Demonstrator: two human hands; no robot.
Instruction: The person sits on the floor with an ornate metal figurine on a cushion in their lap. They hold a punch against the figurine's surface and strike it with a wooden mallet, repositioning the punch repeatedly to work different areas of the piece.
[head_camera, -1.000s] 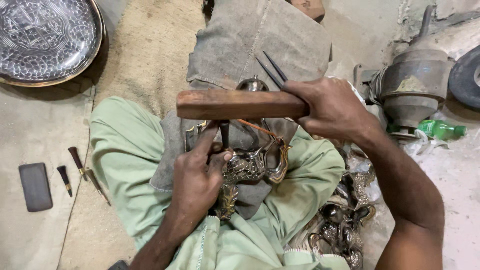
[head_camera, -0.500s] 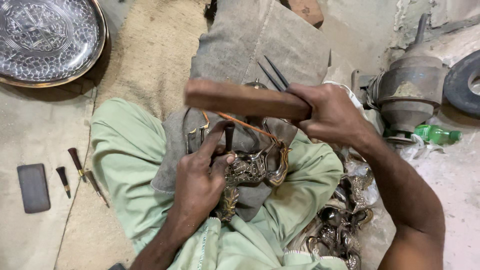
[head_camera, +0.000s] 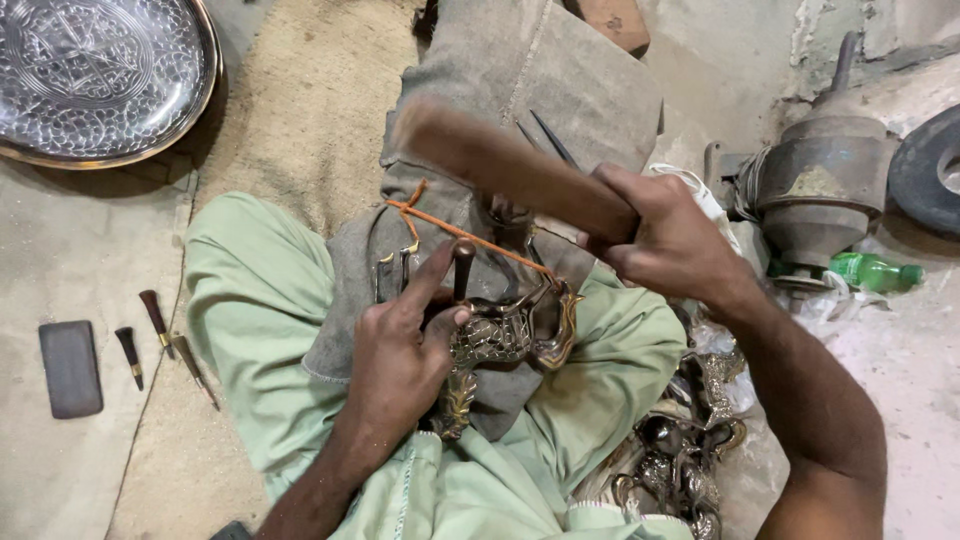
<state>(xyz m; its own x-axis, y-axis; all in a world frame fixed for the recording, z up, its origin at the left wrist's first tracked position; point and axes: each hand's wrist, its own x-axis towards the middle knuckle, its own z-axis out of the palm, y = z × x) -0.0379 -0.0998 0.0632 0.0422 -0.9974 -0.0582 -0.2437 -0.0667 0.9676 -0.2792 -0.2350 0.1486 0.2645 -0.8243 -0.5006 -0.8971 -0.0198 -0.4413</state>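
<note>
My right hand (head_camera: 672, 240) grips a long wooden mallet (head_camera: 500, 165), raised and blurred above my lap. My left hand (head_camera: 400, 350) holds a small chisel with a rounded dark head (head_camera: 462, 262) upright against an ornate brass piece (head_camera: 500, 335). The brass piece rests on a grey cloth (head_camera: 350, 300) across my legs, and an orange cord (head_camera: 470, 238) runs over it. My legs are in pale green trousers.
A large engraved metal tray (head_camera: 100, 75) lies at the top left. A dark flat stone (head_camera: 70, 367) and small chisels (head_camera: 160, 330) lie on the floor at left. More brass pieces (head_camera: 680, 460) pile at my right knee. A metal pot (head_camera: 825, 185), a green bottle (head_camera: 875, 272) and a brick (head_camera: 615, 20) stand beyond.
The mallet has swung up from level just above the chisel to a raised tilt, its head now up to the left. My left hand keeps the chisel on the brass piece.
</note>
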